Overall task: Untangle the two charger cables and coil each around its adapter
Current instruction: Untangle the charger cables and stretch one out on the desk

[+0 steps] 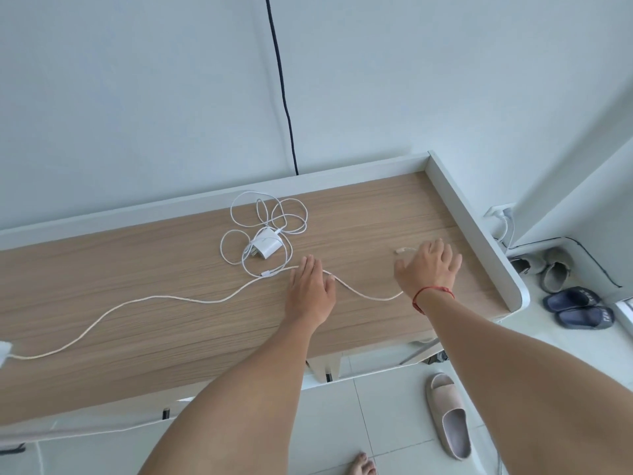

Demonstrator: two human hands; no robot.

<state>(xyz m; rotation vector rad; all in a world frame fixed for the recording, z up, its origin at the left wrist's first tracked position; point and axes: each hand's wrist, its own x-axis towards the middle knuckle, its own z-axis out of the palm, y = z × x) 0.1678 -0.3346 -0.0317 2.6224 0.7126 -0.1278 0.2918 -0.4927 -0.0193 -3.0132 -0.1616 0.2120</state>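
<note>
A white adapter (pixel 265 246) lies on the wooden desk (pixel 137 269), with its thin white cable (pixel 270 214) in loose tangled loops around it. That cable's plug end (pixel 269 273) rests against a long cream cable (pixel 154 298). The cream cable runs from a white adapter (pixel 4 349), cut off at the left edge, across the desk to the right. My left hand (pixel 310 289) lies flat on this cable, fingers stretched. My right hand (pixel 428 269) is curled over the cable's far end, and its connector (pixel 404 250) sticks out past the fingers.
The desk has a raised white rim (pixel 459 214) at the back and right. A black cord (pixel 282 87) hangs down the wall behind. A wall socket with a plug (pixel 501 214) and several slippers (pixel 575 306) are on the floor to the right.
</note>
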